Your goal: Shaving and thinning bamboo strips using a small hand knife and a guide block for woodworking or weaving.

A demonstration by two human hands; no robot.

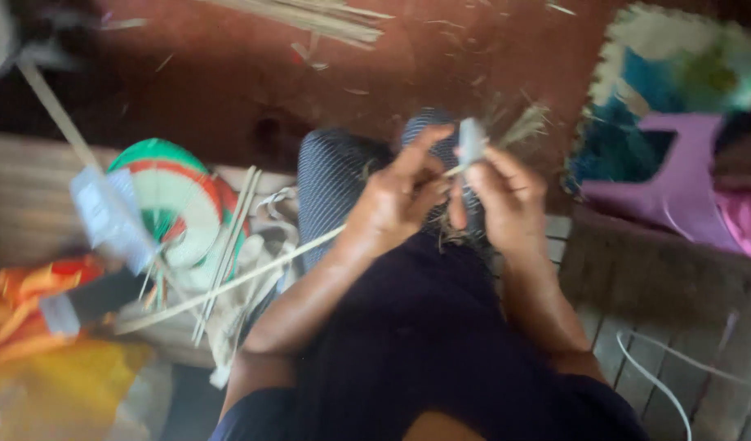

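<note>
- Left hand (396,200) pinches a long pale thin reed strip (228,282) over the lap.
- Right hand (506,196) grips a small pale blade-like tool (472,143).
- The strip looks light, springy, probably brittle; best pinched near the worked end.

The left hand (396,200) pinches a long pale strip (253,273). The right hand (506,196) grips a small grey tool (472,140) beside it. The picture is blurred.

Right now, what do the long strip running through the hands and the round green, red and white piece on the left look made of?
The long strip looks like split cane or bamboo: pale tan, matte, thin, straight and stiff. The left hand and right hand pinch its upper end. The round piece seems woven or coiled fibre, dyed in concentric bands; blur hides the weave, so plastic strip is possible.
</note>
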